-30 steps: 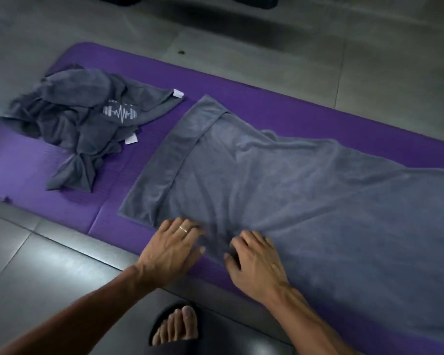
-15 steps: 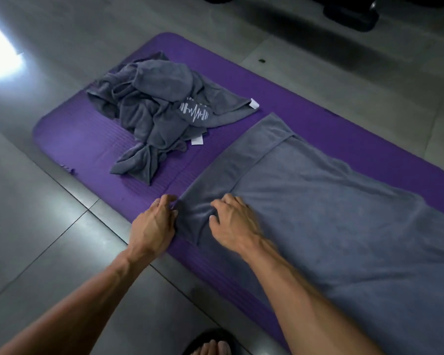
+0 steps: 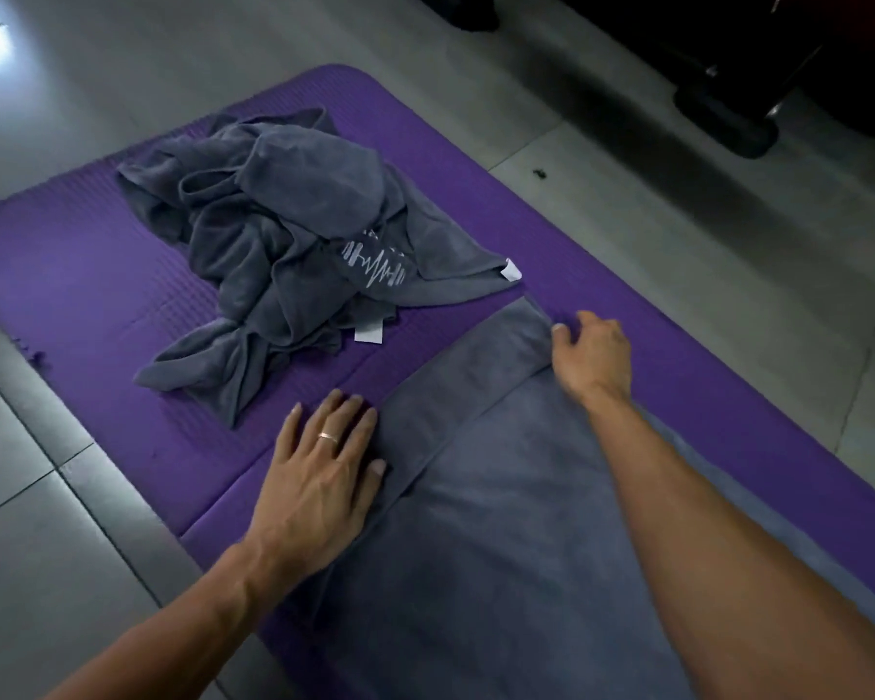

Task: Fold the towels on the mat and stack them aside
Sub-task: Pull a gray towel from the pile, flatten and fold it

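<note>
While the grey towel (image 3: pixel 501 522) lies spread along the purple mat (image 3: pixel 97 295), running from centre toward 5 o'clock, its short end carries a narrow turned-over band. The left hand (image 3: pixel 324 477) rests flat, fingers straight, at the band's near corner — half on cloth, half on mat. The right hand (image 3: pixel 594 353) reaches to the far corner at about 1 o'clock; its fingers curl at the hem, though whether they truly pinch it I cannot tell. A crumpled pile of towels (image 3: pixel 284 260) sits at 11 o'clock, just beside the spread one and unfolded. The risk, as I judge it, is a skewed fold: if the far corner slips from a weak grip, or the flat palm drags the soft cloth, the band will wrinkle — and the edges will not meet.
</note>
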### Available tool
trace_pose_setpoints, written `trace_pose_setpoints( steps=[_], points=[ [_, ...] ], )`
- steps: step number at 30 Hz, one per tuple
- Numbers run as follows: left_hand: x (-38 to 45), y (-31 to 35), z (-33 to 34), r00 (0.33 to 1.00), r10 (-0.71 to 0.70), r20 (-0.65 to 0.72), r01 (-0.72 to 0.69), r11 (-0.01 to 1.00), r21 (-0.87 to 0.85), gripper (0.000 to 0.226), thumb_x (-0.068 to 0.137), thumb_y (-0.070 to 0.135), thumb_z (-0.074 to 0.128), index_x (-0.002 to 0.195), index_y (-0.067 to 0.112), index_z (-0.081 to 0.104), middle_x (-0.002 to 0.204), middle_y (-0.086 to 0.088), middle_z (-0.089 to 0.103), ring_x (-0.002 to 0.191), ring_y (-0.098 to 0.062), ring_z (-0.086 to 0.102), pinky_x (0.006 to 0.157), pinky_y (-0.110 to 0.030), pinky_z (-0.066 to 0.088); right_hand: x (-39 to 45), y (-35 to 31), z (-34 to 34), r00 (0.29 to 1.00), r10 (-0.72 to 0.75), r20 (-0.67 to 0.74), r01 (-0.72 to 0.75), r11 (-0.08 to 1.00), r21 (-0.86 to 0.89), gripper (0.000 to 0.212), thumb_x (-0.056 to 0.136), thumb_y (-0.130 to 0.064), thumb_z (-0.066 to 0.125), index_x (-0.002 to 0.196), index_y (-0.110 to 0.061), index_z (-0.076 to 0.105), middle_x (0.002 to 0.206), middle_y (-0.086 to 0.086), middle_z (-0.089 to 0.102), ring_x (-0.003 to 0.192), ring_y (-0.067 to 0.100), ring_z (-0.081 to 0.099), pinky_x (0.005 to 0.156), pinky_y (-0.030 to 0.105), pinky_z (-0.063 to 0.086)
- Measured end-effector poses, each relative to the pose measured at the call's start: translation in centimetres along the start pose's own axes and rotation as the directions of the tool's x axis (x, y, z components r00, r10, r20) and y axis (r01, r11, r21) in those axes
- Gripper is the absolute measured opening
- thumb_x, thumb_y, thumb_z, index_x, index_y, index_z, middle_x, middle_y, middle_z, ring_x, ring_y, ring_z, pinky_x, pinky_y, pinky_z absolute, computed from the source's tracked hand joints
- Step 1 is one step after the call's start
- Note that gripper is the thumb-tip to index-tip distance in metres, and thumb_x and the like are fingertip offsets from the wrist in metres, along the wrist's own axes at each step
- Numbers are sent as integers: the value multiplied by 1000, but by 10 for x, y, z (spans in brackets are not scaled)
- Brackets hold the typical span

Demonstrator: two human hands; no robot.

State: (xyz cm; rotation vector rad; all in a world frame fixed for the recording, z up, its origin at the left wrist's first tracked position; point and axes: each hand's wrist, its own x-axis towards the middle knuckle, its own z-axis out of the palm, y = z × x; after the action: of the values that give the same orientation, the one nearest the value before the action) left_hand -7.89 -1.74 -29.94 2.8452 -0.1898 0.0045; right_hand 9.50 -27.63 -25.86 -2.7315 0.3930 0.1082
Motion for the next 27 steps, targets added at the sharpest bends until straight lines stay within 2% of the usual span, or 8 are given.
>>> trace_pose_setpoints(
  steps=[5,9,14,16,18,20,21,27],
  points=[
    [-10,4,5,986,156,-60,-156,988,4,59,91,48,45,132,8,57,144,-10,48,140,-28,35,112,-60,23,28,-5,16,999,23,38,-24,1000,10,16,94,-34,57,94,-19,62,117,14,59,109,33,55,93,45,49],
    [-12,8,3,976,209,-61,-210,978,-9,58,72,53,66,114,13,67,131,-7,58,132,-26,46,109,-55,31,48,-13,16,999,-17,30,14,996,93,12,92,-31,62,90,-20,66,103,5,70,101,27,62,88,40,51],
    [-15,19,-4,989,135,-66,-134,991,17,29,72,46,60,80,19,64,86,-1,61,80,-25,57,79,-40,39,27,-14,10,991,-124,-58,123,992,-33,31,88,-34,64,115,-18,61,118,8,58,115,30,50,95,48,44],
    [-16,21,-5,994,107,-22,-106,994,23,24,75,42,54,73,20,61,75,2,58,70,-22,56,69,-38,41,1,-10,10,921,-370,-123,364,929,-72,24,85,-23,59,108,-14,62,110,9,58,106,31,51,87,47,43],
    [-13,22,-8,994,112,9,-112,993,24,22,77,38,50,68,21,59,69,3,56,63,-20,54,60,-35,43,-26,-2,15,754,-656,-31,645,750,-148,22,78,-19,53,96,-13,63,98,7,59,92,29,54,76,42,43],
    [-7,23,-12,993,119,28,-119,993,10,21,76,34,46,62,22,57,63,5,54,56,-17,53,55,-32,44,-40,8,23,587,-802,106,798,552,-243,23,75,-19,48,90,-12,64,93,6,58,83,28,55,69,38,41],
    [-5,24,-14,993,107,39,-107,994,-8,21,75,33,45,60,22,55,62,6,54,55,-16,53,53,-31,44,-41,12,25,549,-824,143,821,499,-277,22,76,-18,49,89,-11,64,92,7,57,81,28,54,67,37,40],
    [-6,27,-16,988,51,143,-46,998,-35,16,73,42,53,71,27,56,69,12,56,62,-9,56,42,-23,39,-36,13,31,510,-852,119,816,436,-379,20,73,-3,74,89,-10,65,86,9,58,74,29,55,61,34,35]
  ],
)
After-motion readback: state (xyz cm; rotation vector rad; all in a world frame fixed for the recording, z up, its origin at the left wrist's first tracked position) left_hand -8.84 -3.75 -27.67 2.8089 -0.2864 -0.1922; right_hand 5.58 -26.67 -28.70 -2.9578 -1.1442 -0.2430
